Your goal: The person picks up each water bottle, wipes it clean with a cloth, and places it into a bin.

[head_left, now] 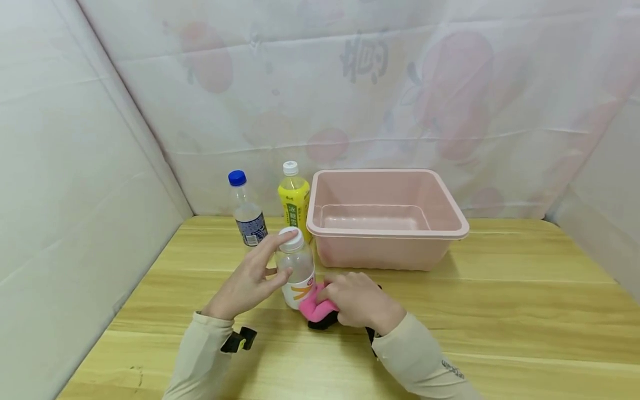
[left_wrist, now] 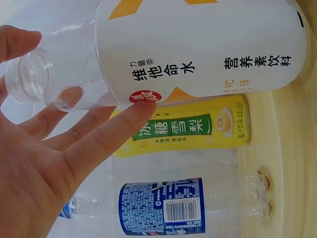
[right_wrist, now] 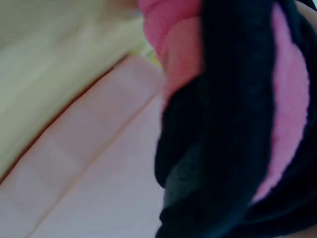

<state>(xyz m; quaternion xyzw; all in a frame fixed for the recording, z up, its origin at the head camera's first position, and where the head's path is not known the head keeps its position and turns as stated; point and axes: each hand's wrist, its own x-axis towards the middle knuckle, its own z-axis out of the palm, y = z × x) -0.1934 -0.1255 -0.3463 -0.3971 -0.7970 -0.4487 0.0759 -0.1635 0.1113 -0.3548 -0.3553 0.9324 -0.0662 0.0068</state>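
A clear bottle [head_left: 296, 268] with a white cap and white label stands upright on the wooden table. My left hand [head_left: 250, 280] holds it at the cap and shoulder, one finger on the cap. In the left wrist view, the fingers of this hand [left_wrist: 54, 158] spread around the neck and shoulder of the bottle [left_wrist: 198, 54]. My right hand [head_left: 357, 300] grips a soft pink-and-black cloth [head_left: 315, 308] beside the lower part of the bottle. Bunched folds of the cloth [right_wrist: 237, 114] fill much of the right wrist view, where my fingers are mostly hidden.
Behind the held bottle stand a yellow-labelled bottle [head_left: 295, 200] with a white cap and a blue-capped bottle [head_left: 248, 214]. A pink plastic basin [head_left: 382, 250] sits behind my right hand. Printed white curtain [head_left: 320, 83] encloses the table [head_left: 525, 311] at the back.
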